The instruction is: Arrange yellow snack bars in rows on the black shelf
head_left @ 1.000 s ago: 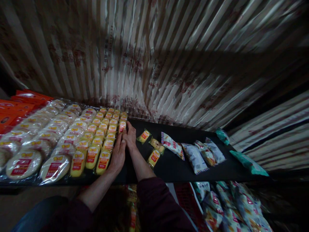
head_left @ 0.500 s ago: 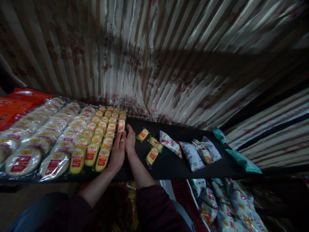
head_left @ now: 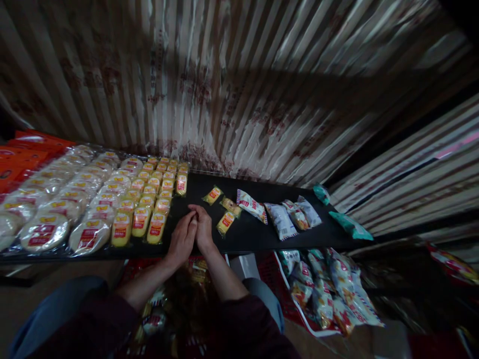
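The left hand (head_left: 182, 240) and right hand (head_left: 204, 229) are together (their palms are hidden) above the black shelf (head_left: 245, 238); wrapped yellow cakes (head_left: 156, 227) stand in rows toward ten o'clock, loose ones (head_left: 225, 223) toward two.

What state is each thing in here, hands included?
Left hand: touching right hand, nothing visible in it
Right hand: fingers together, nothing visible in it
Round cakes: wrapped, in rows
Yellow cakes: wrapped, lined up
Orange packages: overlapping
Three loose packets: wrapped, scattered
Striped bags: lying down, seemingly sealed
Green bags: lying down
Basket: open-topped, holding bags
Sheeting: hanging, creased
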A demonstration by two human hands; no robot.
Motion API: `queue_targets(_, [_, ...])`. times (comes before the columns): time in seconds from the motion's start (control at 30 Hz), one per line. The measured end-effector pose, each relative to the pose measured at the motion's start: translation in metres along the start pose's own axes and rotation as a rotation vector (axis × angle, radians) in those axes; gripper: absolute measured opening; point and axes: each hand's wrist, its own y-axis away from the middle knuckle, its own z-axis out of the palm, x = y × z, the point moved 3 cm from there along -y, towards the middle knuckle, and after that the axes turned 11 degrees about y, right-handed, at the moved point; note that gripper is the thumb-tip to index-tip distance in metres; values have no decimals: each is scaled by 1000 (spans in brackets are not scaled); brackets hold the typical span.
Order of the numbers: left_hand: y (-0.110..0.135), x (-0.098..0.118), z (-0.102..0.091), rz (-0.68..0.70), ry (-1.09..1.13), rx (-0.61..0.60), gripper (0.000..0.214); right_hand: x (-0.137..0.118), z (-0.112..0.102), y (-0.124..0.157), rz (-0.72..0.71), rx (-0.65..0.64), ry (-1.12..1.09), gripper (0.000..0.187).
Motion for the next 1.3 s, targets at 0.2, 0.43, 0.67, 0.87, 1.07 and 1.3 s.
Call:
queue_targets(0.2, [44,9,-6,191,-133,-92,35,-8,-19,53,-27,-5,-42,37])
queue_targets(0.43, [108,8,-15,303,-207,-425,34,-9,-35,135,-83,-58,117,31])
queue_targets(0.67, [135,-34,-14,-245,-433,-794,35,33,0,172,55,-788,527,28])
queue_targets(0.87, [120,-43,-27,-217,-637,-942,40,44,-13,158,213,-821,784,33])
queue_targets(1.07, [137,-77,-49,-342,-772,-1142,78,66,-19,158,341,-923,798,48])
queue_targets(1.3, [138,-81,-46,-311,-818,-1046,71,62,-2,164,351,-1008,656,41])
